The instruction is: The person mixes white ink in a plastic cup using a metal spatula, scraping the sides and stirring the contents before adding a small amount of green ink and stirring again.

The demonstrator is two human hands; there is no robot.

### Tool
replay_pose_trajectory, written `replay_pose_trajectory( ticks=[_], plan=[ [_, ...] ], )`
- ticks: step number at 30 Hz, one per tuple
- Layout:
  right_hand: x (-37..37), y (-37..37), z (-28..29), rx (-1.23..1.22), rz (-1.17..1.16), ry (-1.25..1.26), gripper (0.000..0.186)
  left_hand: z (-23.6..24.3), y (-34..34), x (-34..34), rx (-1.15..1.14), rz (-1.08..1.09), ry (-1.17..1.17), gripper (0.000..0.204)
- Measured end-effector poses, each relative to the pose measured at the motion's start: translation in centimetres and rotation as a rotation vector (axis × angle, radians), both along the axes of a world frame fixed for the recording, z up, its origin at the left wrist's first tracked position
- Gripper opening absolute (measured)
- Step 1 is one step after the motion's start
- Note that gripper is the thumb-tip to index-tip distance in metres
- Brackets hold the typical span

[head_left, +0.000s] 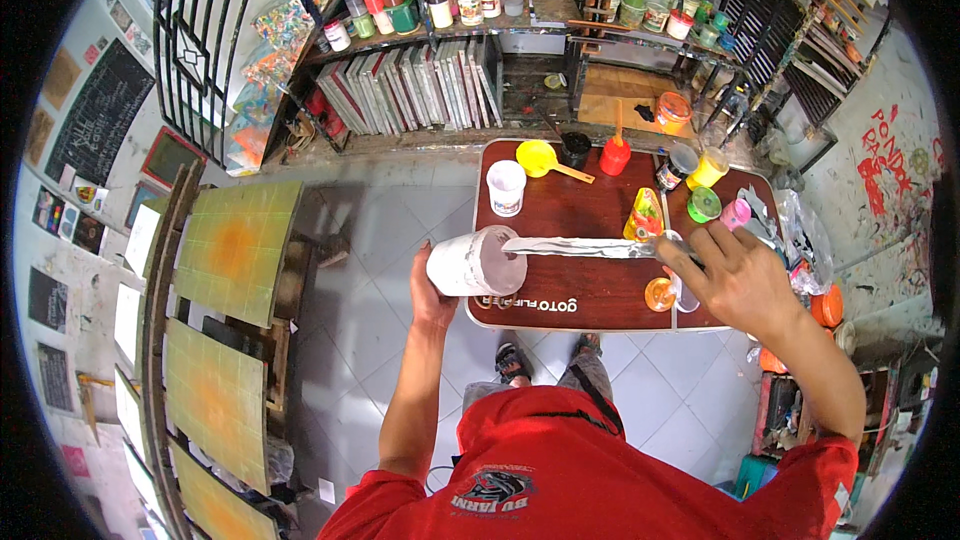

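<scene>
My left hand (430, 292) is wrapped round the side of a white plastic tub (462, 264), which is tilted with its mouth toward the right. Whitish residue coats the tub's inside wall. A long flat stirring stick (585, 247), smeared with white paint, reaches level from the tub's mouth to my right hand (738, 275). My right fingers are closed on the stick's other end. Below that hand an orange round cup or lid (660, 294) lies on the dark red table (570, 210). A yellow and red pouch-like container (643, 215) stands just beyond the stick.
On the table stand a white pail (507, 188), a yellow ladle (538, 158), a red pot (614, 155) and small green (703, 205) and pink cups (737, 213). Screen frames (410, 88) fill a shelf behind. Yellow-green panels (238, 250) rest on a rack at left.
</scene>
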State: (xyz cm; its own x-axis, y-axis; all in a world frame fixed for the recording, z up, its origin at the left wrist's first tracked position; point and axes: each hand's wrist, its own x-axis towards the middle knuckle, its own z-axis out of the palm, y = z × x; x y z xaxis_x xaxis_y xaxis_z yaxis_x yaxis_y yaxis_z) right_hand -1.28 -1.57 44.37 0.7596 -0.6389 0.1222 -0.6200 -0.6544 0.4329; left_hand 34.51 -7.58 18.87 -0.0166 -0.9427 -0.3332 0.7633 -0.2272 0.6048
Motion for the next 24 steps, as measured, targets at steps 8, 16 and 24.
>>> replay_pose_trajectory(
  ticks=[8,16,24],
  plan=[
    [2.4,-2.7,-1.8,0.065,0.005,0.11,0.048,-1.8,0.7,1.3,-0.053,0.026,-0.069,0.046],
    [4.6,-1.0,-3.3,0.445,-0.243,0.078,0.047,-0.5,0.7,2.0,-0.067,0.122,-0.088,0.059],
    [4.3,-2.1,-5.3,0.895,-0.452,-0.145,0.028,-1.5,-0.3,1.4,-0.077,0.151,-0.026,0.054]
  ],
)
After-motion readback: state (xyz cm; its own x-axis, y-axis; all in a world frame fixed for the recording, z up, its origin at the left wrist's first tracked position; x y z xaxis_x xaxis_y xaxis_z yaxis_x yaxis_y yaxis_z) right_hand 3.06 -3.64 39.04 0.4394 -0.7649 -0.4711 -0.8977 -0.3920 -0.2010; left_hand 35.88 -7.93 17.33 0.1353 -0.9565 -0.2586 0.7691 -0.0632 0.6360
